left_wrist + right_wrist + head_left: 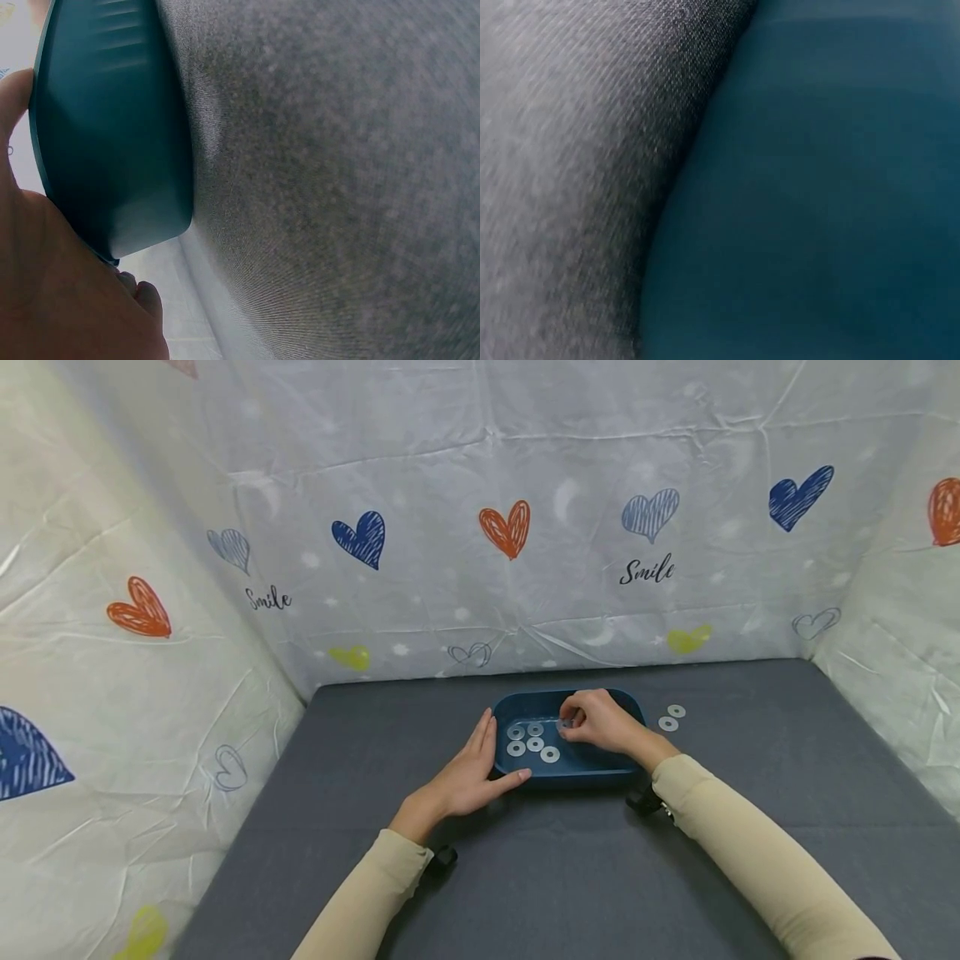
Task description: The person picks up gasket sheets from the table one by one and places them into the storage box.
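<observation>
A dark blue-green rectangular tray (pixel 592 766) sits on the table in the head view. Inside its left part lie several flat, pale washers (pixel 535 744) with round centre holes. My right hand (pixel 600 722) reaches over the tray's right side and pinches a translucent washer (pixel 565 725) between thumb and fingertips, low over the tray floor. My left hand (pixel 468 772) rests against the tray's left end, fingers straight along that side and thumb at the near rim. The left wrist view shows the thumb (pixel 15 97) touching the tray's edge; the right wrist view shows only tray wall and cloth.
Two more washers (pixel 672 718) lie on the grey tablecloth (pixel 525 877) just right of the tray. White curtains (pixel 420 460) printed with hearts and "Smile" hang behind the table and at both sides.
</observation>
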Motion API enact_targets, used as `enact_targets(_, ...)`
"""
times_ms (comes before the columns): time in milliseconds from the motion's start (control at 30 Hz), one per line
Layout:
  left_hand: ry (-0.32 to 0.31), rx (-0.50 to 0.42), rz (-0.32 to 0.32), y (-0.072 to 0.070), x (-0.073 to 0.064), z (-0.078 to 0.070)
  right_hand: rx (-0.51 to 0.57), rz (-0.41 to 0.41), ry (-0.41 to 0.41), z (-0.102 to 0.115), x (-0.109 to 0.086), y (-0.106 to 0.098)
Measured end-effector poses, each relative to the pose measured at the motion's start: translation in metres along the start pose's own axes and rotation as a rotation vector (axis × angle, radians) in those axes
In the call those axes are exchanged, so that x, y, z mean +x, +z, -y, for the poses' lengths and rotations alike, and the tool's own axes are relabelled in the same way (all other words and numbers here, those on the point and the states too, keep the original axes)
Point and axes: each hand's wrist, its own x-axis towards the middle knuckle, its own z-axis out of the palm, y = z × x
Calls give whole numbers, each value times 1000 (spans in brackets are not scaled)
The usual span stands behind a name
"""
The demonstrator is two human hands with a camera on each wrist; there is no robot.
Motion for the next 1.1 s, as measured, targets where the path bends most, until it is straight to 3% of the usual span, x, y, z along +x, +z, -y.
enact_targets(500,5,0,1,0,2,1,-22,43,7,-4,15,14)
enact_targets(800,8,3,-1,-1,-1,1,-38,53,69,-4,21,18)
enact_targets(1100,9,-5,-1,-1,-1,0,-105,40,41,-2,19,22)
